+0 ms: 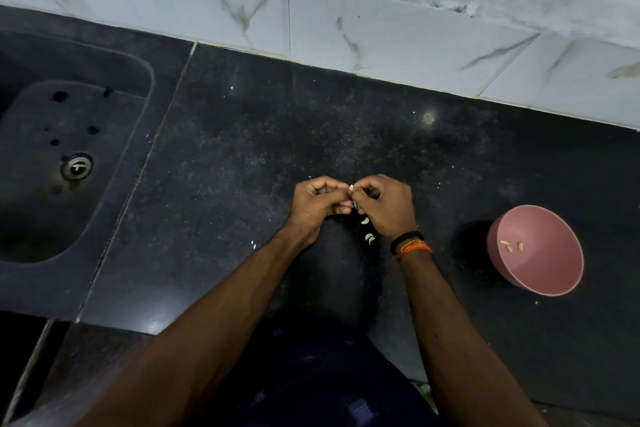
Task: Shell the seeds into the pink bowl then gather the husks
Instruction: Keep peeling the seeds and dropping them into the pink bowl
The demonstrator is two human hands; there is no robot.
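My left hand [320,203] and my right hand [386,206] meet fingertip to fingertip over the black counter, both pinching one small pale seed [351,188]. A few white husks [369,238] lie on the counter just below my right hand. The pink bowl [550,274] stands to the right, apart from my hands, with three shelled seeds [509,245] inside. A black and orange band sits on my right wrist.
A dark sink [31,218] with a metal drain [77,167] is sunk into the counter at the left. A white marbled tile wall [346,21] runs along the back. Tiny pale crumbs dot the counter [242,149]. The counter's front edge is near my body.
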